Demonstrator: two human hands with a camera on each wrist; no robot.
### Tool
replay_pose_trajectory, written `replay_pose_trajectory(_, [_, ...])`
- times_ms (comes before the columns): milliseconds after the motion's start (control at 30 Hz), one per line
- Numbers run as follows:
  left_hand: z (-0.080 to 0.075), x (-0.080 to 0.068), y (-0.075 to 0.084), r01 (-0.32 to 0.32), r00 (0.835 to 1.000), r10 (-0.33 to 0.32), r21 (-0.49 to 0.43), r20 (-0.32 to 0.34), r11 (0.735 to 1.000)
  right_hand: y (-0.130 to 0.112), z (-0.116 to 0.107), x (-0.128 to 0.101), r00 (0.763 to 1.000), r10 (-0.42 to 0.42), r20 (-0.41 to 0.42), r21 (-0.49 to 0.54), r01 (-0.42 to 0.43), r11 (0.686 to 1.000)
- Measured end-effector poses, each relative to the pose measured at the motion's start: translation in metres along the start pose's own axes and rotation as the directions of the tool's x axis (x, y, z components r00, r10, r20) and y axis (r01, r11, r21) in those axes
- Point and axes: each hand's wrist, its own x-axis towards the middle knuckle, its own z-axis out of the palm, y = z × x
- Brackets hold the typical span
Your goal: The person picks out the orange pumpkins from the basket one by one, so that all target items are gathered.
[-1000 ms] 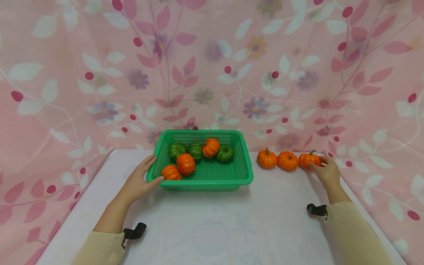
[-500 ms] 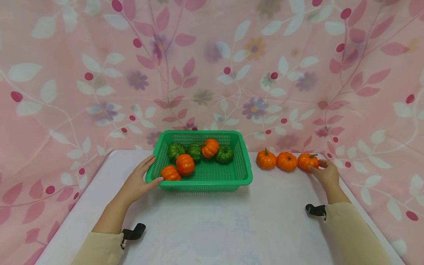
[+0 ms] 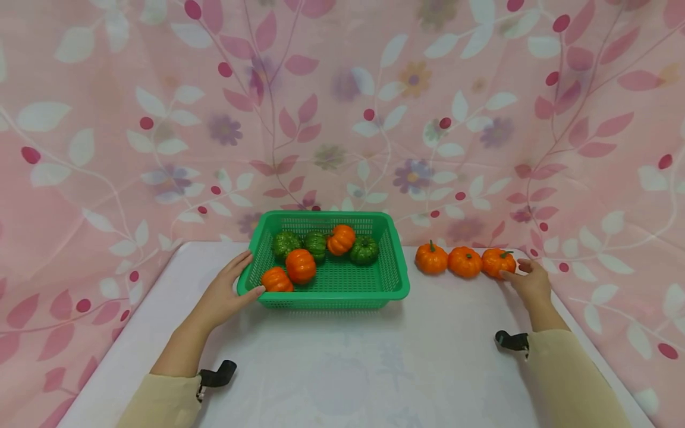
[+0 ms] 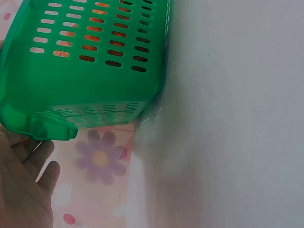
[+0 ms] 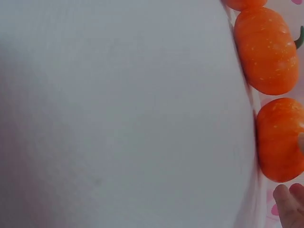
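Worktop, one. Green basket on it, one: probably light, flexible plastic, best held by the rim. Hands, two: left hand spread at the basket's left end, fingers extended; right hand with fingers parted, not closed, beside the rightmost pumpkin. Pumpkins, nine: three orange, three green in basket; three orange in a row right of it. Glossy, likely firm, slightly slippery; grip opposite sides, not the stem.
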Motion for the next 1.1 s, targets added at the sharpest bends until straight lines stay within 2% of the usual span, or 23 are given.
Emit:
replay_pose_trajectory(100, [0.001,0.0,0.0,0.002,1.0,-0.002,-0.003,0.002,1.0,-0.002,-0.006,-0.004,1.0,-0.005,-0.017,0.002,0.006,1.0])
replay_pose_trajectory(267, [0.002,0.001,-0.001,-0.001,1.0,0.001,0.003,0.001,1.0,-0.019,-0.014,-0.015,0.998,-0.01,-0.061,0.097,0.016,0.995])
replay_pose_trajectory(400, [0.002,0.0,-0.002,-0.001,1.0,0.001,0.005,-0.001,1.0,-0.044,-0.017,-0.031,0.999,-0.03,-0.032,0.148,0.034,0.988])
replay_pose_trajectory(567, [0.001,-0.001,-0.003,0.003,1.0,-0.003,0.002,0.001,1.0,-0.075,-0.012,-0.051,0.993,-0.119,0.008,0.203,0.115,0.972])
replay_pose_trajectory(800, [0.002,-0.001,-0.003,0.006,1.0,-0.006,0.005,0.002,1.0,-0.115,-0.005,-0.074,0.969,-0.243,0.044,0.205,0.229,0.952])
replay_pose_trajectory(1100, [0.004,-0.001,-0.007,0.006,1.0,-0.006,0.007,-0.001,1.0,-0.171,0.009,-0.093,0.917,-0.375,0.136,0.204,0.345,0.916])
